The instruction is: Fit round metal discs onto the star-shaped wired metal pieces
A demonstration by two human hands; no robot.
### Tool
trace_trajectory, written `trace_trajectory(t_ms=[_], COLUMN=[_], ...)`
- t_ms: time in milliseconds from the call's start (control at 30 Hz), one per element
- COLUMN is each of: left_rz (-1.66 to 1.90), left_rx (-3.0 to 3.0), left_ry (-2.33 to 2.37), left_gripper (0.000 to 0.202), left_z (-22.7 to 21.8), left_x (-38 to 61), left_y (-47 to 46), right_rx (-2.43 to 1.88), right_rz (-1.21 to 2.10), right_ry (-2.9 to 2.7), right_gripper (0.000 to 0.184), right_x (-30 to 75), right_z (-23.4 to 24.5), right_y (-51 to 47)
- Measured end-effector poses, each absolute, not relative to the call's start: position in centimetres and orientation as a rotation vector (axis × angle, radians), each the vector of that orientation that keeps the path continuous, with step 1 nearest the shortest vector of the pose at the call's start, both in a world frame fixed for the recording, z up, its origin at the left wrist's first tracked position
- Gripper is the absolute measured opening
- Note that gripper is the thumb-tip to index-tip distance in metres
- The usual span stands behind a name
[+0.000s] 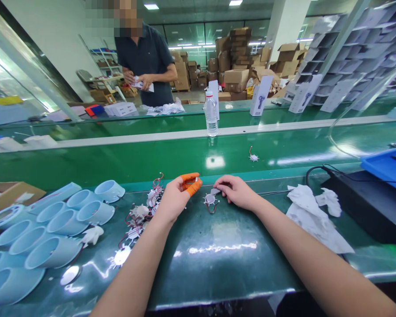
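On the tabletop [224, 264], red wires [212, 212] loop on the near side of a white disc [210, 199] lying between the hands; best keep them untangled. The right hand [236, 192] pinches a grey piece [214, 191] by the disc's far right edge; a light, level hold suits it. Opposite, the left hand [179, 190] curls narrow; whether it holds anything, I cannot tell.

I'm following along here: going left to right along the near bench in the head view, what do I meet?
Light-blue cups, pile of wired parts, left hand, single wired part, right hand, crumpled tissue, blue tray.
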State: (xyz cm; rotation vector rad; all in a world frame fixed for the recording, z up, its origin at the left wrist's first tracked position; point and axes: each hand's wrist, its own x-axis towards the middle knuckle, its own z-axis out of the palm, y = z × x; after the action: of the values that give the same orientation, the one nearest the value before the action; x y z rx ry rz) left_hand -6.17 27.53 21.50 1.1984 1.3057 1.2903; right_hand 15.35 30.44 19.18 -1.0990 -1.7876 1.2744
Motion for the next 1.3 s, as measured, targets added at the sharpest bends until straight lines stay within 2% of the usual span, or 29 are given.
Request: trace_trajectory(t_ms=[300, 467, 567, 667, 767, 800, 833, 900, 967, 1067, 1133, 1200, 1300], left_rz=[1.262, 1.263, 1.313, 1.315, 0.916, 0.737, 0.489, 0.074, -0.095, -0.01, 0.052, 0.123, 0.543], left_rx=[1.205, 1.236, 1.364, 1.507, 1.525, 1.513, 1.489, 1.446, 1.523, 1.603, 1.611, 1.633, 1.685], left_ry=[1.31, 1.318, 1.383, 1.359, 1.125, 1.038, 1.006, 1.011, 1.025, 1.23, 1.282, 1.2, 1.407], left_gripper=[0.054, 0.05, 0.045, 0.041, 0.042, 0.035, 0.031, 0.037, 0.049, 0.047, 0.048, 0.045, 0.03], left_z=[21.5, 21.1, 22.7, 24.9, 24.1, 22.7, 20.9, 16.2, 11.1, 5.7, 4.9, 6.6, 12.1], left_x=[-6.0, -6.2, -5.9, -4.2, -1.2, -0.2, 0.6, 1.8, 2.2, 2.0, 1.9, 2.0, 2.3], left_y=[27.4, 27.8, 27.0, 22.5, 14.5, 11.7, 9.1, 5.0, 2.7, 1.9, 1.5, 0.8, 1.1], right_rx=[-1.07, -0.952, -0.956, -1.056, -1.131, -1.141, -1.142, -1.143, -1.149, -1.148, -1.139, -1.131, -1.119], right_rz=[1.157, 0.9, 0.748, 0.761, 0.837, 0.853, 0.862, 0.853, 0.833, 0.819, 0.81, 0.781, 0.705], right_ry=[-1.821, -1.955, -1.936, -1.807, -1.724, -1.72, -1.725, -1.749, -1.778, -1.807, -1.809, -1.797, -1.73], right_gripper=[0.017, 0.017, 0.017, 0.017, 0.018, 0.018, 0.018, 0.016, 0.014, 0.013, 0.012, 0.012, 0.01], right_x=[15.2, 15.3, 15.6, 16.2, 16.5, 16.5, 16.6, 16.6, 16.6, 16.7, 16.7, 16.7, 16.6], right_z=[18.2, 18.0, 17.8, 17.4, 17.0, 16.9, 16.8, 16.8, 16.8, 17.0, 17.0, 17.0, 16.9], right_y=[30.4, 30.2, 30.5, 31.1, 31.5, 31.7, 31.8, 32.1, 32.3, 32.3, 32.2, 32.2, 32.3])
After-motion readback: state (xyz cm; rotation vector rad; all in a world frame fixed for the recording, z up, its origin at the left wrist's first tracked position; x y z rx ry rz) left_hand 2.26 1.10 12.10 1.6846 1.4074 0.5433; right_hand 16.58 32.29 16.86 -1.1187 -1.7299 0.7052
